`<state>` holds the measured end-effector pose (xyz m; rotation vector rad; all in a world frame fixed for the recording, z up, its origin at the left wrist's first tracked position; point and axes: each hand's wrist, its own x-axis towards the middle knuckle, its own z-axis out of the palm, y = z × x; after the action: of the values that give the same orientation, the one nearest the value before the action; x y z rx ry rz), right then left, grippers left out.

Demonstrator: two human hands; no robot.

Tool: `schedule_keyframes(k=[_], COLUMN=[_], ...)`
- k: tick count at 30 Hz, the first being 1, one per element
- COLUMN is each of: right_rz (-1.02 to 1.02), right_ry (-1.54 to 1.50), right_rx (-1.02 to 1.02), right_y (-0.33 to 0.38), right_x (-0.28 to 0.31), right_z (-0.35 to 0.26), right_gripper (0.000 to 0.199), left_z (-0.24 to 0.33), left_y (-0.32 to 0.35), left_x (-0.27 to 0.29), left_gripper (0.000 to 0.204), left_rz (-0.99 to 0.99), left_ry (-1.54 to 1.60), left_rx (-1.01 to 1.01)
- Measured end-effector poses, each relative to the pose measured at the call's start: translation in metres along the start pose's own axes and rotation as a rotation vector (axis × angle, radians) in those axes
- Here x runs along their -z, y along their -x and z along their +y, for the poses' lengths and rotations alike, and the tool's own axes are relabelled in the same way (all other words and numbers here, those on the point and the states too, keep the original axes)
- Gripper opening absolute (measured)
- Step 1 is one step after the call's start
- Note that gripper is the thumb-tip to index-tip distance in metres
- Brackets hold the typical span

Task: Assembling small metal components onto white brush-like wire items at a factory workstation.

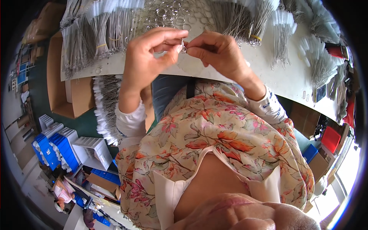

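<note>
— Above the table's (295,82) near edge, what is being held?
— A small silvery metal piece (183,45), pinched between the nearly closed fingertips of the left hand (149,53) and right hand (220,48). Its exact form cannot be told.
— Is it finished?
— Apparently not. Many metal rings (168,15) are left heaped loose; some wire bundles (100,32) are already banded in yellow.

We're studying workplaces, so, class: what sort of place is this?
Probably a small assembly workshop: bundles of thin grey wires and loose metal rings lie on a white worktable, and blue bins stand nearby.
</note>
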<state>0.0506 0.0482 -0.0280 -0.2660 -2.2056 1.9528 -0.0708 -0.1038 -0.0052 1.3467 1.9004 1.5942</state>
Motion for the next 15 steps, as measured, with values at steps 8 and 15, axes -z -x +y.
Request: schedule_keyframes(k=[8,15], right_rz=[0.038,0.315], right_ry=[0.918,0.85], right_rx=[0.517,0.505], right_y=[0.007,-0.032], right_x=[-0.023,0.061], right_z=[0.059,0.035], right_gripper=[0.01,0.007], left_z=[-0.095,-0.112], left_y=[-0.041,-0.038], left_x=[0.065,0.062], left_gripper=[0.026,0.019], left_rz=[0.071,0.017], left_ry=[-0.966,-1.08], left_rx=[0.392,0.429])
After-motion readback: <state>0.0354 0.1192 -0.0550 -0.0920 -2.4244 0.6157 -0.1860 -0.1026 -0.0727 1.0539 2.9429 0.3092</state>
